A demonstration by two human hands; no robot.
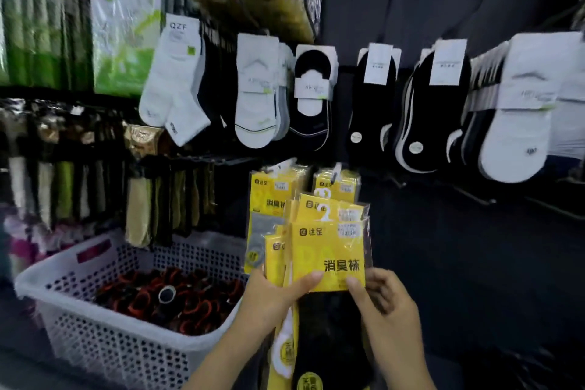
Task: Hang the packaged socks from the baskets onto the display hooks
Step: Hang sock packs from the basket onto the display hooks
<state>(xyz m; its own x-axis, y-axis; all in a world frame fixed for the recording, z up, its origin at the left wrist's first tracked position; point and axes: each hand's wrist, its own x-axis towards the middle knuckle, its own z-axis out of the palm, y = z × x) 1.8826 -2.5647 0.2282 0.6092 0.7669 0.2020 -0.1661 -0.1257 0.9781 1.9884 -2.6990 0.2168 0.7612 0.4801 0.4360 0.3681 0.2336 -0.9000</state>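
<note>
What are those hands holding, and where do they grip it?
A stack of yellow sock packs. The left hand grips its lower left side, thumb on the front; the right hand pinches its lower right corner.

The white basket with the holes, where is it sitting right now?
In the head view the white basket sits low on the left, just left of the left hand gripping the yellow sock packs.
</note>
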